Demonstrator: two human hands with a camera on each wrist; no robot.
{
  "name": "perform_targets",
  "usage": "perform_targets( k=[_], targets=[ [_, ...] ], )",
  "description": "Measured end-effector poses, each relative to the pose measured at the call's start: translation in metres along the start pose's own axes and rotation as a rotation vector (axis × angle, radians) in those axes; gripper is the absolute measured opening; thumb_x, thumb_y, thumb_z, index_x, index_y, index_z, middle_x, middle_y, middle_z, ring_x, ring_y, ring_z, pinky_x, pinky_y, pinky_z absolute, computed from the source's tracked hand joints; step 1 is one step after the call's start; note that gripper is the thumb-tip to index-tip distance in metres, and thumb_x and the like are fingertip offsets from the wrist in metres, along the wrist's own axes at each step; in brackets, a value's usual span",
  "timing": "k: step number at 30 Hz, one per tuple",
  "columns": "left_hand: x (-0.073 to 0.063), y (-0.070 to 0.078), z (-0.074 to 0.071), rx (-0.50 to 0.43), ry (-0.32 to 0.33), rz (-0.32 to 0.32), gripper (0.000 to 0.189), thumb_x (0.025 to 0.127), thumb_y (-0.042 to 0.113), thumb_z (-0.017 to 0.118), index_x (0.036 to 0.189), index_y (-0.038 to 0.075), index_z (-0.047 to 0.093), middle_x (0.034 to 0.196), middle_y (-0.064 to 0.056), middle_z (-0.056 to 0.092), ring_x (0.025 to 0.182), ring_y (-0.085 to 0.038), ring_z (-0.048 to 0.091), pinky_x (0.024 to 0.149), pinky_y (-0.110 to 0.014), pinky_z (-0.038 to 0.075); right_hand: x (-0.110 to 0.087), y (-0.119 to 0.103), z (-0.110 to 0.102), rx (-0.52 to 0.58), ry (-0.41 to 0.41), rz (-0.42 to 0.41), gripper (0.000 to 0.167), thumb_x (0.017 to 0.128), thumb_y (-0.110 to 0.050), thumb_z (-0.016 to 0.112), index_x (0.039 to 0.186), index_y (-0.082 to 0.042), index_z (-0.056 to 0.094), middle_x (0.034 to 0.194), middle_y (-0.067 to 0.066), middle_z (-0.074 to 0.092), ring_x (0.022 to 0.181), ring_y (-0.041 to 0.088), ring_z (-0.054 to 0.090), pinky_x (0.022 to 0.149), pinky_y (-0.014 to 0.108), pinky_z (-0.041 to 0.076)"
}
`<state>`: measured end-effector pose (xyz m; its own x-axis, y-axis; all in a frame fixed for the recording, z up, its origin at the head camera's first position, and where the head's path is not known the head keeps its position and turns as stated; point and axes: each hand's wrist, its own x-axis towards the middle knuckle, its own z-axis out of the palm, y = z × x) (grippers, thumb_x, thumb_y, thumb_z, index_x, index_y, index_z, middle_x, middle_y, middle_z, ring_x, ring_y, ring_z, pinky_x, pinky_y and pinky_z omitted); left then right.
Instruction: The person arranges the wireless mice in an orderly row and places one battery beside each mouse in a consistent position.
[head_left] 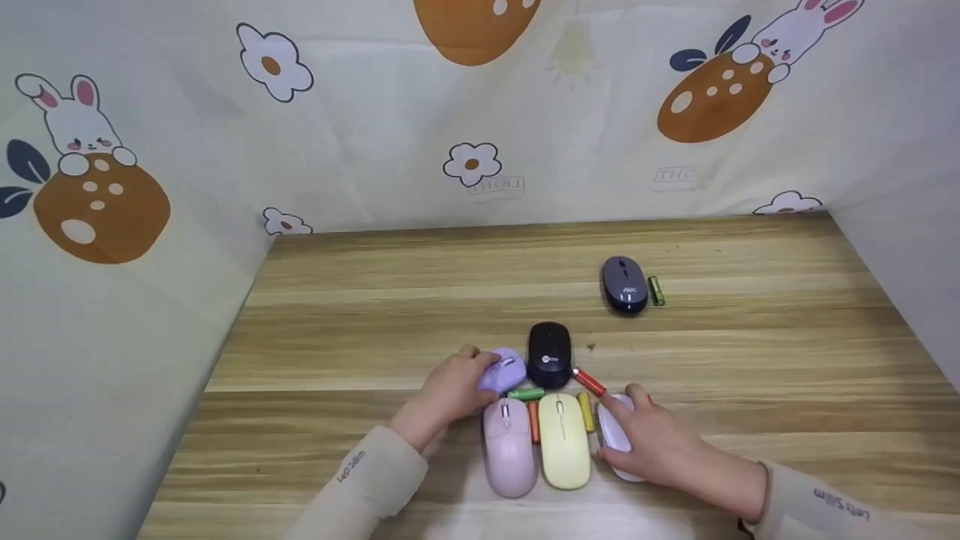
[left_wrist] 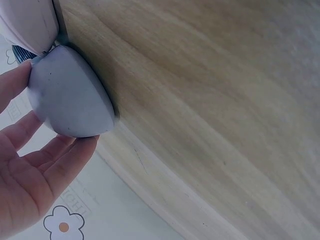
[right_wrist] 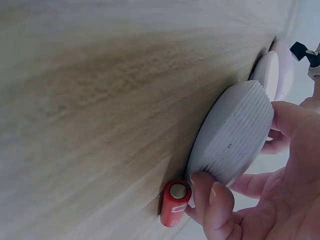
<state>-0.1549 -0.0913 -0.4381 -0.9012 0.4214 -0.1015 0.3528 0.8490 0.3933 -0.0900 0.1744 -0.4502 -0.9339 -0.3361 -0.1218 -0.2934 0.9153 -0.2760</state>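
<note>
My left hand (head_left: 450,386) grips a small lavender computer mouse (head_left: 510,369) between thumb and fingers, and the left wrist view shows its smooth rounded end. Just below it lies a green battery (head_left: 526,394), above a pink mouse (head_left: 510,454). On the right, my right hand (head_left: 660,442) holds a white mouse (head_left: 613,429) by its sides, partly covering it. Its ridged flank faces the right wrist camera, with a red battery (right_wrist: 175,205) by the fingertips. Between the hands lies a yellow mouse (head_left: 565,446), flanked by an orange battery (head_left: 534,422) and a yellow battery (head_left: 586,412).
A black mouse (head_left: 550,356) lies above the yellow one. Farther back on the wooden table (head_left: 375,300) is a dark grey mouse (head_left: 624,285), with another green battery (head_left: 657,290) beside it. Printed cloth (head_left: 360,135) hangs behind and along both sides.
</note>
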Motion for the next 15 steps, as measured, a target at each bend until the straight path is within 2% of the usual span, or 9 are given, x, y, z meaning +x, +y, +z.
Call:
perform_targets(
  k=[8, 15],
  targets=[
    [0.0, 0.0, 0.0, -0.01, -0.006, 0.001, 0.05, 0.075, 0.019, 0.071, 0.12, 0.004, 0.057, 0.108, -0.019, 0.056, 0.091, -0.033, 0.059, 0.08, -0.045, 0.049, 0.0, 0.011, -0.005, -0.003, -0.025, 0.062, 0.064, 0.068, -0.043, 0.072, 0.121, -0.011, 0.054, 0.115, 0.023, 0.046, 0.063, 0.026, 0.053, 0.047, 0.035, 0.043],
    [0.0, 0.0, 0.0, -0.006, 0.004, 0.018, 0.05, 0.074, 0.018, 0.072, 0.119, 0.002, 0.057, 0.106, -0.02, 0.056, 0.09, -0.034, 0.059, 0.08, -0.045, 0.048, 0.005, 0.025, -0.011, -0.002, -0.035, 0.054, 0.065, 0.07, -0.044, 0.072, 0.122, -0.01, 0.054, 0.113, 0.022, 0.047, 0.065, 0.025, 0.053, 0.049, 0.035, 0.044]
  ],
)
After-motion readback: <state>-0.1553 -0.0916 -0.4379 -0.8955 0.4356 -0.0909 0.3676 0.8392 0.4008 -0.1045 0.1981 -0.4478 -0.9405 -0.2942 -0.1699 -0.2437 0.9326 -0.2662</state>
